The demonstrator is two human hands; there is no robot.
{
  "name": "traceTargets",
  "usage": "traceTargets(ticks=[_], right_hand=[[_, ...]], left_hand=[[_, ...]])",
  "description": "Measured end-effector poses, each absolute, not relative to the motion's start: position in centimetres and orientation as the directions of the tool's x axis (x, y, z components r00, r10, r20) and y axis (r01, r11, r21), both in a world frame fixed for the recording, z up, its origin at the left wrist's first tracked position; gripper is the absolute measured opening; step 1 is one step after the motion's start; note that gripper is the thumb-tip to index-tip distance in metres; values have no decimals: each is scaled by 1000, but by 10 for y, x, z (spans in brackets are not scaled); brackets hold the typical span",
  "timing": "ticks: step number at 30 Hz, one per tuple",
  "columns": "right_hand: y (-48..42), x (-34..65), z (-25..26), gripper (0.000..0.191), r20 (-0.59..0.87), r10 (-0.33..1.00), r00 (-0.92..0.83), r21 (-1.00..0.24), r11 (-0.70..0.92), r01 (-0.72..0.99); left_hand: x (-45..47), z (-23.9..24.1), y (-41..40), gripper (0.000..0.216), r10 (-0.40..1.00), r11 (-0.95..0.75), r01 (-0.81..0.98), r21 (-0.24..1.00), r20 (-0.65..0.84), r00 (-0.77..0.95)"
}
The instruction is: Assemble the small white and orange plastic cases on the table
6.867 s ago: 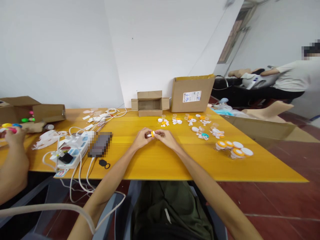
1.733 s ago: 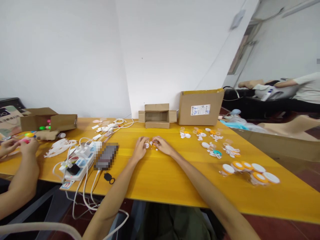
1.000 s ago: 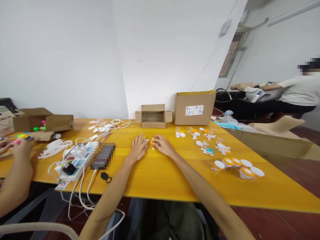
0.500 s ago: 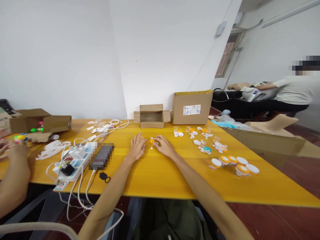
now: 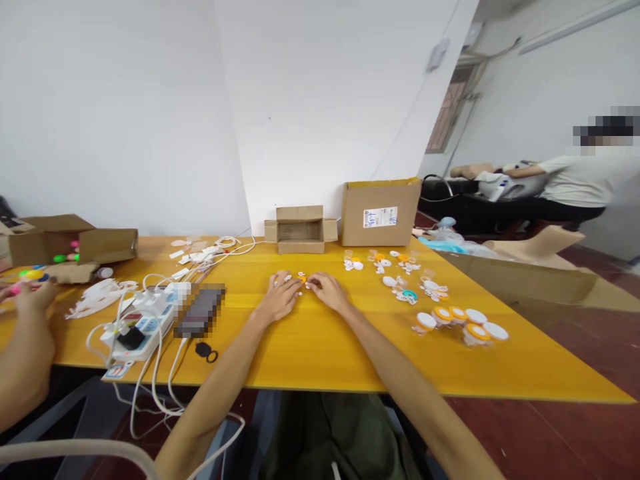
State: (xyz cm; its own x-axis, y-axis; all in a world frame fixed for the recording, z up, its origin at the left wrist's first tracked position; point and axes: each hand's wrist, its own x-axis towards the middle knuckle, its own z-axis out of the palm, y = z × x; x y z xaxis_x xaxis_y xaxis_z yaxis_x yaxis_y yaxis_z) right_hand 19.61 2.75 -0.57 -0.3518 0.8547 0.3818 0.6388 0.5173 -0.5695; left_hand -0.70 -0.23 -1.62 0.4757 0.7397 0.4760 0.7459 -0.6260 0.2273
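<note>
My left hand [image 5: 279, 299] rests on the table just in front of the small cardboard box, fingers stretched toward the right over a few tiny parts. A small white part shows by its fingertips. Facing it, my right hand [image 5: 327, 292] has its thumb and fingers drawn together low over the table; what they pinch is too small to make out. Between the two hands lies a small orange piece [image 5: 303, 280], partly hidden by fingers. A small white piece [image 5: 301, 273] sits just behind it.
Round white-and-orange lidded containers [image 5: 475, 331] and groups of small parts [image 5: 409, 295] lie on the right. An open cardboard box [image 5: 301, 247] and a larger carton [image 5: 377, 227] stand behind. A power strip [image 5: 160, 323], cables and a phone [image 5: 201, 311] lie left. Another person's hand [image 5: 35, 297] holds colourful pieces.
My left hand has moved right and its fingers now reach across the small parts. My right hand stays close by, fingers slightly more gathered. The whole view has shifted a little.
</note>
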Motion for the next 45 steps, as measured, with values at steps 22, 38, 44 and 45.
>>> traceTargets(ticks=[22, 38, 44, 45], right_hand=[[27, 206, -12, 26, 457, 800, -389, -460, 587, 666], [15, 201, -5, 9, 504, 740, -445, -439, 663, 606], [5, 187, -1, 6, 530, 631, -567, -379, 774, 507], [5, 186, -2, 6, 527, 627, -574, -373, 777, 506]], left_hand=[[-4, -4, -12, 21, 693, -671, 708, 219, 526, 494], [-24, 14, -19, 48, 835, -454, 859, 239, 451, 316], [-29, 12, -16, 45, 839, -455, 858, 238, 437, 324], [-29, 11, -16, 44, 833, -469, 853, 231, 437, 340]])
